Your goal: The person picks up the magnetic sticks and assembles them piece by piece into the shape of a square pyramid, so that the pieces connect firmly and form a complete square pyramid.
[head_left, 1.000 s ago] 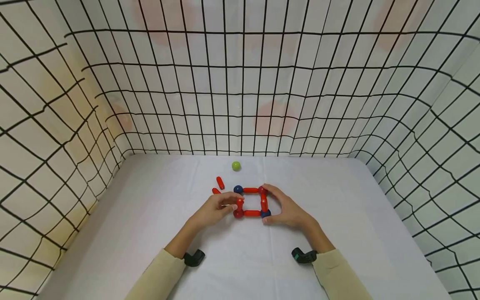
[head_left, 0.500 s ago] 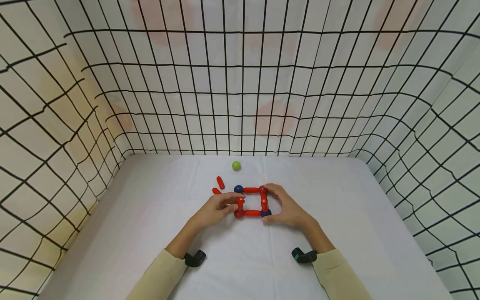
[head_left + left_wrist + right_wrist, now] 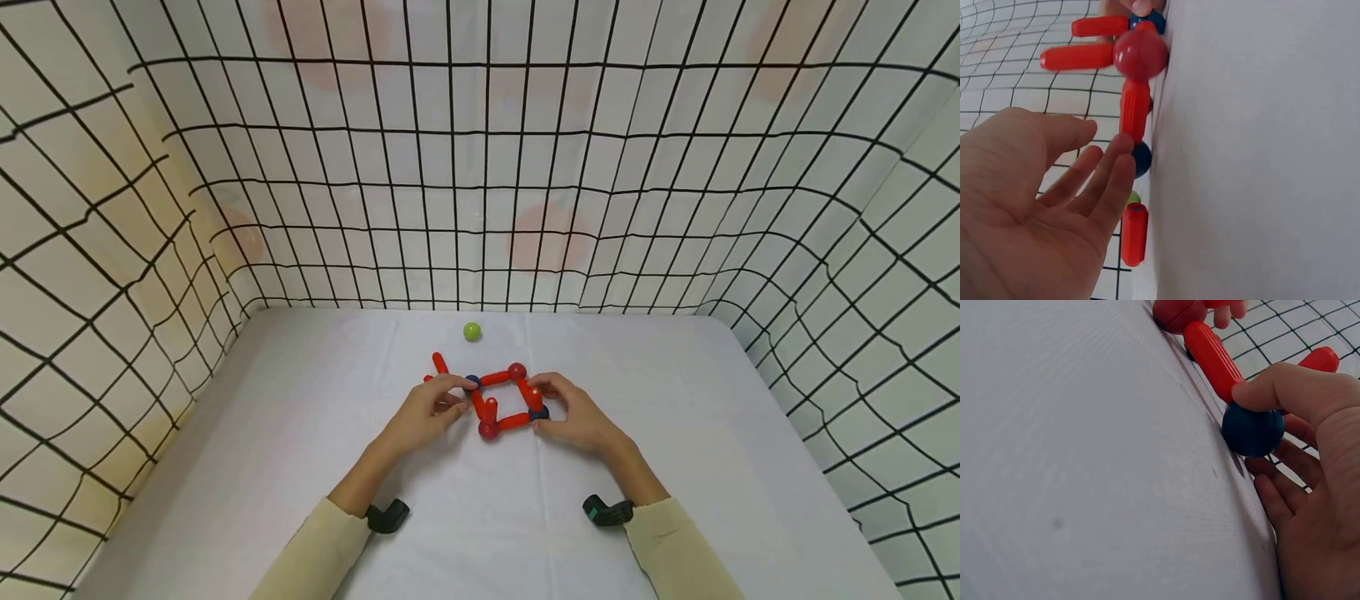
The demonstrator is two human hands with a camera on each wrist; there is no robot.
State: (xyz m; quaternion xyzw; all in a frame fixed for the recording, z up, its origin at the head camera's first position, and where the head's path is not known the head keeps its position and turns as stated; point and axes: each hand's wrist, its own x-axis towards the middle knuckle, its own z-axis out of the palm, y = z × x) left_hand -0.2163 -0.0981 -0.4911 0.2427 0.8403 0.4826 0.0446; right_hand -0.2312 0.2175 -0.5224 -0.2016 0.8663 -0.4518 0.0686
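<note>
A four-sided frame of red magnetic rods and balls lies on the white cloth. Its corners are a blue ball at back left, a dark red ball at back right, another blue ball at front right and a red ball at front left. Red rods stand up from both front corners, the left upright rod among them. My left hand touches the back-left blue ball with extended fingertips. My right hand holds the front-right blue corner, thumb against ball and rod, fingers behind.
Two loose red rods, one of them the rear rod, lie beyond my left hand, one partly hidden by it. A green ball sits farther back. Black wire mesh over white sheeting surrounds the back and sides of the table.
My left hand has let go of the front-left upright rod and reached to the back-left blue ball. The frame has turned counterclockwise and skewed; my right hand has shifted slightly with its corner.
</note>
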